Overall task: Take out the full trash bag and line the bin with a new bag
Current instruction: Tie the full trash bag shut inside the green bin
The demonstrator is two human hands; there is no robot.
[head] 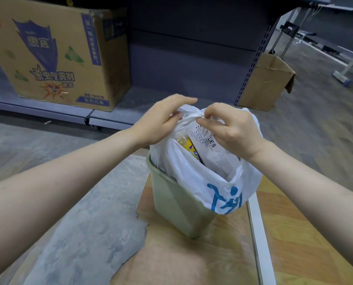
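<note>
While hands (pixel 194 124) pinch crinkly white bag (pixel 229 190).

Two bare, sleeveless forearms (pixel 68 171)

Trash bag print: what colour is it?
Blue, on the white trash bag; only the head view shows it, draped over the bin's rim.
</note>
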